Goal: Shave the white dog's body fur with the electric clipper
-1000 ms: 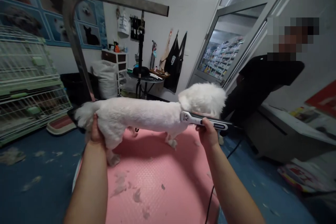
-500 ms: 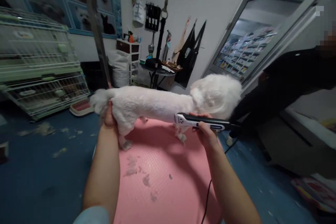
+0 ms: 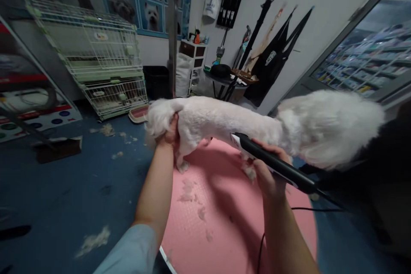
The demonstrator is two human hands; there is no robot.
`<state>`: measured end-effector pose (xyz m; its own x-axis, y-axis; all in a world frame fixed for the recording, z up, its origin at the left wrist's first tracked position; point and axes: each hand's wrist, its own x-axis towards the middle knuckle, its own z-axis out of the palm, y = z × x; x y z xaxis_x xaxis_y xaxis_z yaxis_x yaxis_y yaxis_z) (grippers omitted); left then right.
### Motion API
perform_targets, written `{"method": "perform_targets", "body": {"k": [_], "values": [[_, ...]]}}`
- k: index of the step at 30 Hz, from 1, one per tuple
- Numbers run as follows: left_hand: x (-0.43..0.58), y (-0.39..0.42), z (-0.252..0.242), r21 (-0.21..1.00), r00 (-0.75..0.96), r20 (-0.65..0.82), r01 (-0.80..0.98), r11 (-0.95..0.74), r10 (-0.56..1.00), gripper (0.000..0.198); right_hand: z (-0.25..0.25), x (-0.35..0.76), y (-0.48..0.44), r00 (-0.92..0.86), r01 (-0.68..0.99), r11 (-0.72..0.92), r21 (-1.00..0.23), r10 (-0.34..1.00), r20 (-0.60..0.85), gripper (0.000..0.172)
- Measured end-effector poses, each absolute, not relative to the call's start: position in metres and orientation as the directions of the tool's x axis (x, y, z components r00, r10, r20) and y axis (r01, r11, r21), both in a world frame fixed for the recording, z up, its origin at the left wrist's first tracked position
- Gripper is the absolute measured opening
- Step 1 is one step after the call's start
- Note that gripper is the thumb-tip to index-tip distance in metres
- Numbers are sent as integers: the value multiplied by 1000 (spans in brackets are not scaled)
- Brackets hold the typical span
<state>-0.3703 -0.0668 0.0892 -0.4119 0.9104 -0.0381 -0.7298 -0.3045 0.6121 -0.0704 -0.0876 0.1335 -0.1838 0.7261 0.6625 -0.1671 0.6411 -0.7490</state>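
A white dog (image 3: 224, 113) stands on a pink, textured grooming table (image 3: 212, 205), its body shorn close and its head and tail fluffy. My left hand (image 3: 170, 135) grips the dog's rear at the back of the thigh, under the tail; some fingers are hidden behind the fur. In my right hand (image 3: 272, 169) is a black and white hair clipper (image 3: 272, 158), fingers wrapped round its body. The clipper's blade end meets the dog's side low on the flank. From its back end runs a black cord (image 3: 321, 209). Hair tufts (image 3: 201, 212) lie on the tabletop.
A metal grooming post (image 3: 175, 30) rises behind the dog, with a black strap (image 3: 255, 30) hanging above. Wire cages (image 3: 109, 55) stand at left, a black bin (image 3: 156, 81) beside them. Cut hair (image 3: 94, 239) litters the blue floor. Black aprons (image 3: 276, 60) hang on the wall.
The view has swung left, shifting everything rightward. The clipper has tilted, its back end lower, and its blade has moved along the flank toward the rear. My left hand keeps its hold.
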Motion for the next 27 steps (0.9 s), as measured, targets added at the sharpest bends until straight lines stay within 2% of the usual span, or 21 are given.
{"method": "perform_targets", "body": {"k": [3,7,11,13,16,19,21,24,27], "values": [[-370,-68,93,568,-310,-91,-797,-206,946,43,143,-91,-89,-245,-91,642,-761,726,643,34],[-370,-70,99,556,-290,-68,-805,-205,955,40,154,-111,-92,-149,-69,692,-719,706,693,35],[-373,-68,95,539,-283,-44,-814,-216,958,32,156,-122,-96,-368,76,712,-698,671,644,36],[-374,-66,92,527,-274,-38,-822,-214,961,30,156,-125,-97,-375,107,733,-672,656,655,36],[-375,-64,89,525,-297,-23,-816,-241,955,28,155,-128,-98,-288,132,791,-598,608,740,38],[-374,-64,91,531,-328,-13,-803,-271,945,27,152,-132,-98,-423,155,807,-570,576,700,34],[-373,-65,93,529,-307,-21,-811,-250,952,26,149,-132,-99,-449,158,801,-577,579,681,33],[-372,-68,98,519,-261,-41,-830,-203,964,27,145,-130,-96,-361,141,774,-618,621,696,39],[-372,-70,100,514,-264,-20,-830,-216,964,28,141,-128,-91,-449,73,617,-783,722,527,39]]}}
